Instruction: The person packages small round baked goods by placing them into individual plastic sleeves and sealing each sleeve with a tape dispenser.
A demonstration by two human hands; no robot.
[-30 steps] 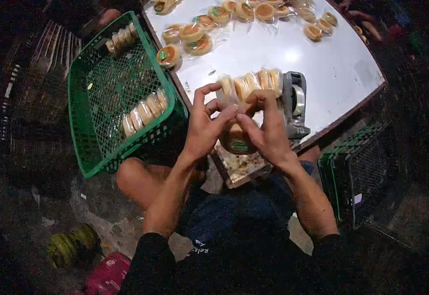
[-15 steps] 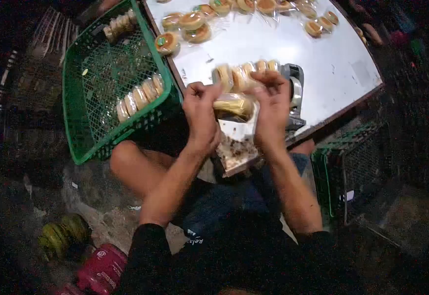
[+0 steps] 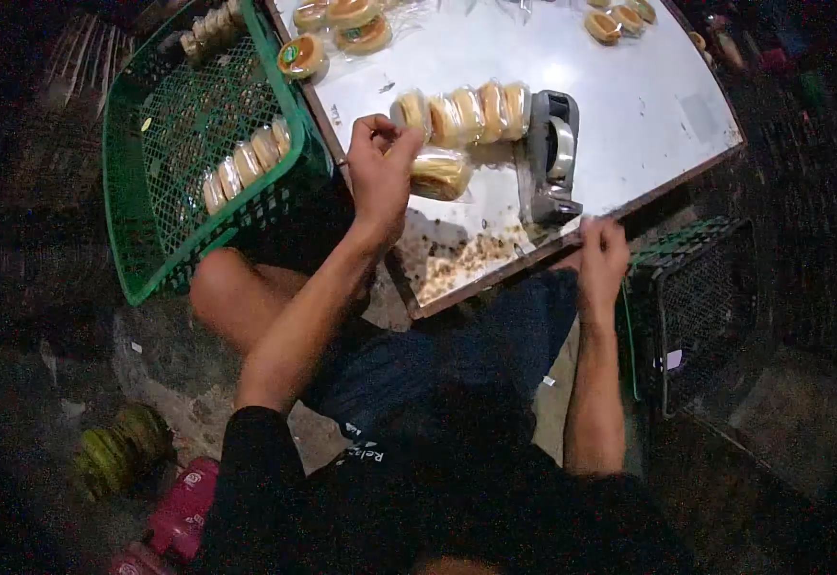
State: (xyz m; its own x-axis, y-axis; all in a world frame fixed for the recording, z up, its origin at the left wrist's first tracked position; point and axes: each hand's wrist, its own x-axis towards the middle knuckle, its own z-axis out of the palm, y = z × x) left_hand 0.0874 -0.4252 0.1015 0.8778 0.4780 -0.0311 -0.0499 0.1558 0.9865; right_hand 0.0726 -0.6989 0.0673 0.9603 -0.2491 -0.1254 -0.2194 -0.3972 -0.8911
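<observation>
My left hand (image 3: 383, 168) is closed at the left end of a wrapped bun (image 3: 440, 174) that lies on the white table near its front corner. Its fingertips pinch at the clear wrapper. Just behind stands a row of wrapped buns (image 3: 471, 113) on edge. To their right is a grey tape dispenser (image 3: 540, 158) with a roll of tape in it. My right hand (image 3: 602, 251) is at the table's front edge, just below the dispenser, thumb and fingers pressed together; whatever they hold is too small to make out.
A green crate (image 3: 203, 225) with rows of wrapped buns stands left of the white table (image 3: 648, 125). More wrapped buns (image 3: 356, 34) lie at the back. A dark crate (image 3: 701, 316) stands at the right, and a pink object (image 3: 183, 503) lies at the lower left.
My right hand has moved right and down, away from the bun, to beside the dispenser. The wrapped bun has gone from between both hands to the table, with my left hand still at it.
</observation>
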